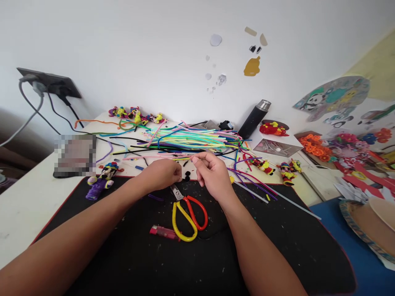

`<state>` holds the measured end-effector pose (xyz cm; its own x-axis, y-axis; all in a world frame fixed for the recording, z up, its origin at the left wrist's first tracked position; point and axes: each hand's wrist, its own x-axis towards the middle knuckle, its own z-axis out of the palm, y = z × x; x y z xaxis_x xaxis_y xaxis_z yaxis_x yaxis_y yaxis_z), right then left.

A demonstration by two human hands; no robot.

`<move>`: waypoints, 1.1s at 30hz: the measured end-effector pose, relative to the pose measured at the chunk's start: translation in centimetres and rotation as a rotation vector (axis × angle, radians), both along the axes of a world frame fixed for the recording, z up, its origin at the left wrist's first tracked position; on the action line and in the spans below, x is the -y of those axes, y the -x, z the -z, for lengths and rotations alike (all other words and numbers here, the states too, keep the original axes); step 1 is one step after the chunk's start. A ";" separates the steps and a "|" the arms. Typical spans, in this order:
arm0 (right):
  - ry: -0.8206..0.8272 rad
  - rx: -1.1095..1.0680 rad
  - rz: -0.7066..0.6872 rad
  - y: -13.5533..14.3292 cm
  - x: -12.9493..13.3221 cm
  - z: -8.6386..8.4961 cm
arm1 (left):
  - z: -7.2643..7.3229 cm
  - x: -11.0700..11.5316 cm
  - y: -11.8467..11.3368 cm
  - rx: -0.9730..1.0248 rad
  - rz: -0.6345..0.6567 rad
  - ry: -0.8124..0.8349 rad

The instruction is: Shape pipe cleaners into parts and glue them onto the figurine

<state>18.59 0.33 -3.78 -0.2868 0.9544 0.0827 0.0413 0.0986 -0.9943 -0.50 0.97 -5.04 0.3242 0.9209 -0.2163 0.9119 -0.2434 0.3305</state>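
Left hand (166,172) and right hand (210,168), fingers curled close, whether pinching anything unclear; scissors (187,216) just below, colourful pipe cleaners (191,139) beyond.

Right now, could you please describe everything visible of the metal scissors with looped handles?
The scissors lie on the black mat, silver blades pointing away, tips hidden by the bare left hand. The looped handles, one yellow, one red, look like glossy plastic. The yellow one meets a flat pink-red tool.
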 end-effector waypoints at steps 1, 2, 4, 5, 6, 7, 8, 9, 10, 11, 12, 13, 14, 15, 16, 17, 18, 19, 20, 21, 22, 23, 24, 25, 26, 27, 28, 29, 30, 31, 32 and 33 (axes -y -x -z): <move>-0.003 0.000 0.001 0.0 0.0 0.0 | -0.2 0.0 0.2 0.012 -0.004 -0.006; -0.004 -0.001 0.004 0.0 0.0 -0.1 | -0.5 -0.1 0.4 0.037 -0.013 -0.020; 0.001 -0.007 0.013 -0.1 0.1 -0.2 | -1.4 -0.1 1.0 0.121 -0.047 -0.067; 0.005 -0.009 0.015 -0.1 0.1 -0.3 | -2.0 -0.1 1.3 0.172 -0.067 -0.099; 0.008 -0.013 0.016 -0.1 0.1 -0.3 | -2.7 0.0 1.5 0.223 -0.084 -0.130; 0.009 -0.016 0.015 -0.1 0.1 -0.4 | -3.5 0.1 1.7 0.264 -0.095 -0.160; 0.010 -0.018 0.014 -0.2 0.1 -0.4 | -4.2 0.3 1.9 0.298 -0.103 -0.186; 0.010 -0.022 0.014 -0.2 0.1 -0.4 | -4.9 0.5 1.9 0.324 -0.110 -0.210; 0.009 -0.027 0.012 -0.2 0.1 -0.4 | -5.6 0.8 1.9 0.342 -0.113 -0.231; 0.009 -0.037 0.011 -0.2 0.0 -0.4 | -6.1 1.1 1.8 0.355 -0.114 -0.250; 0.008 -0.049 0.009 -0.2 0.0 -0.3 | -6.6 1.4 1.7 0.361 -0.114 -0.267; 0.008 -0.061 0.006 -0.2 0.0 -0.3 | -6.9 1.6 1.6 0.361 -0.112 -0.279; 0.009 -0.073 0.002 -0.2 0.0 -0.3 | -7.2 1.8 1.4 0.356 -0.112 -0.286; 0.011 -0.084 -0.002 -0.1 -0.1 -0.2 | -7.3 2.0 1.3 0.349 -0.111 -0.286; 0.013 -0.091 -0.005 -0.1 -0.1 -0.2 | -7.3 2.1 1.2 0.342 -0.111 -0.282; 0.015 -0.095 -0.008 -0.1 -0.1 -0.2 | -7.3 2.2 1.1 0.338 -0.111 -0.276; 0.017 -0.094 -0.013 -0.1 0.0 -0.2 | -7.2 2.3 1.1 0.338 -0.110 -0.271; 0.018 -0.089 -0.017 0.0 0.0 -0.2 | -7.1 2.3 1.1 0.340 -0.105 -0.269; 0.017 -0.080 -0.019 0.0 0.0 -0.2 | -7.0 2.4 1.1 0.342 -0.098 -0.270; 0.016 -0.067 -0.021 0.1 0.0 -0.2 | -6.8 2.4 1.1 0.344 -0.091 -0.274; 0.014 -0.054 -0.022 0.1 0.0 -0.1 | -6.8 2.5 1.1 0.345 -0.086 -0.278; 0.012 -0.043 -0.020 0.1 0.0 -0.1 | -6.7 2.5 1.1 0.349 -0.084 -0.282; 0.010 -0.037 -0.017 0.1 0.0 -0.1 | -6.7 2.5 1.1 0.357 -0.084 -0.281; 0.009 -0.034 -0.014 0.1 0.0 0.0 | -6.6 2.5 1.0 0.374 -0.087 -0.274; 0.008 -0.036 -0.012 0.1 0.0 0.0 | -6.7 2.5 1.0 0.400 -0.094 -0.258; 0.008 -0.041 -0.010 0.1 0.1 0.0 | -6.7 2.4 1.0 0.434 -0.104 -0.234; 0.008 -0.046 -0.008 0.1 0.1 -0.1 | -6.7 2.3 1.0 0.476 -0.120 -0.201; 0.009 -0.048 -0.009 0.1 0.2 -0.1 | -6.7 2.2 1.0 0.524 -0.138 -0.163; 0.009 -0.047 -0.009 0.1 0.2 -0.2 | -6.7 2.1 0.9 0.575 -0.155 -0.122; 0.008 -0.044 -0.009 0.2 0.3 -0.3 | -6.7 2.0 0.9 0.624 -0.171 -0.082; 0.003 -0.039 -0.011 0.2 0.4 -0.3 | -6.7 1.8 0.9 0.668 -0.184 -0.048; -0.004 -0.034 -0.016 0.2 0.5 -0.4 | -6.7 1.7 0.9 0.703 -0.192 -0.023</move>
<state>18.39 -0.20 -3.38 -0.2986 0.9495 0.0966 0.0063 0.1032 -0.9946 -1.39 -0.77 1.62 0.2119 0.9773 0.0041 0.5129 -0.1148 0.8507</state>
